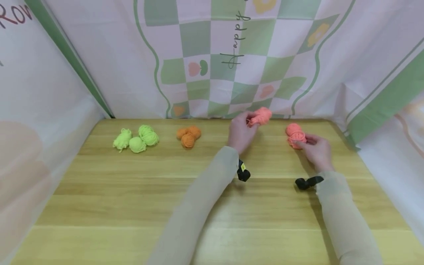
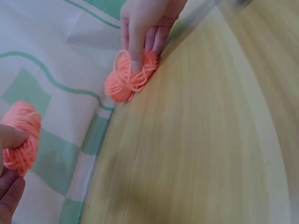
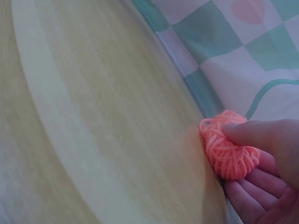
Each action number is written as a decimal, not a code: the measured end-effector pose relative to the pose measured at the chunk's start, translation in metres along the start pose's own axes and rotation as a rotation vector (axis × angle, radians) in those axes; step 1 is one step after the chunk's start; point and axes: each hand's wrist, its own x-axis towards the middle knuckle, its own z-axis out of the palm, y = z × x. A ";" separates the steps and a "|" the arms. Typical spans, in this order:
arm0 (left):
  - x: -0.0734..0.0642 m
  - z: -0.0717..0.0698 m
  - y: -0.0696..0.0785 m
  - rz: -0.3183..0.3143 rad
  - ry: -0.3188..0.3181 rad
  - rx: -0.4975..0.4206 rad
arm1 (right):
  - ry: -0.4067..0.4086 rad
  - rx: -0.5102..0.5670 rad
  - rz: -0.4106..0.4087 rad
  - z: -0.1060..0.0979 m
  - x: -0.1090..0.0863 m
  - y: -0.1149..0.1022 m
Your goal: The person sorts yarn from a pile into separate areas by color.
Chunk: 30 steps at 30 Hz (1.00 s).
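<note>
Toward the back of the table, my left hand (image 1: 241, 133) pinches a coral yarn ball (image 1: 263, 115), raised in front of the curtain. In the left wrist view the same left-hand ball (image 2: 26, 133) sits between thumb and fingers. On the right, my right hand (image 1: 318, 151) grips another coral yarn ball (image 1: 297, 139) low at the table's back edge, thumb on top and fingers beneath. A further coral ball (image 1: 293, 128) lies right behind it, overlapping it in the head view. Loose loops of strand show on the right-hand ball (image 3: 232, 154) in the right wrist view.
Three lime-green yarn balls (image 1: 137, 144) lie grouped at the back left of the wooden table (image 1: 132, 198). Three orange yarn balls (image 1: 188, 140) cluster to their right. A checked curtain (image 1: 222, 88) hangs along the back edge, with white cloth at both sides.
</note>
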 end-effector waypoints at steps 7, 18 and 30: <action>0.001 -0.013 -0.019 -0.031 0.063 0.002 | 0.002 0.001 -0.001 0.000 0.001 0.003; -0.010 -0.023 -0.052 -0.140 0.091 -0.009 | -0.005 0.011 0.004 -0.001 -0.001 0.003; -0.028 -0.022 -0.078 -0.232 0.117 -0.005 | -0.009 0.006 0.010 0.000 0.000 0.002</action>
